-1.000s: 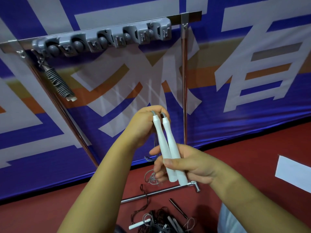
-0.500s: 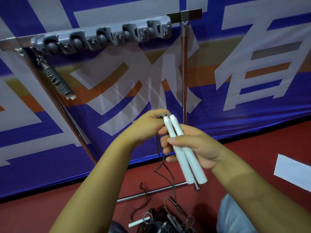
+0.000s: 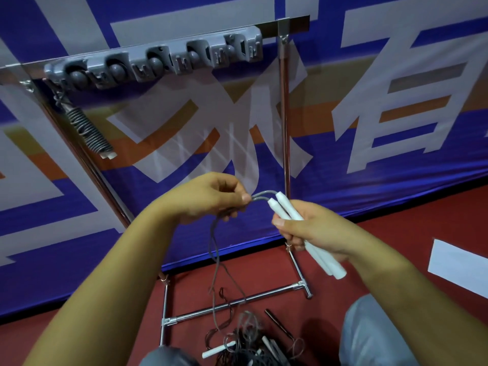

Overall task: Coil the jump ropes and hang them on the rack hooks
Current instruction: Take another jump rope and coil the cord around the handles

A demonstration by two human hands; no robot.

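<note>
The right hand (image 3: 314, 233) has its grip wrapped round the two white handles (image 3: 303, 233), held side by side with their cord ends pointing up and to the left. The left hand (image 3: 211, 199) pinches the grey cord (image 3: 260, 198) just where both strands leave the handles; from there the cord drops loose to the red floor (image 3: 369, 260), ending in the tangle of other ropes (image 3: 248, 344) near the person's knees.

Judging by this, the winding has barely begun. To do it well, keep the handles parallel and steady in the right hand, and let the left lay the doubled cord round them in tight, neighbouring turns, starting near the cord end. Keep light tension so no turn slips, and lift the slack clear of the pile below (snagging another rope looks a real risk).

One finished coiled rope (image 3: 89, 130) hangs at the left end of the grey hook rail (image 3: 158, 62), a fair model; the hooks to its right appear free.
</note>
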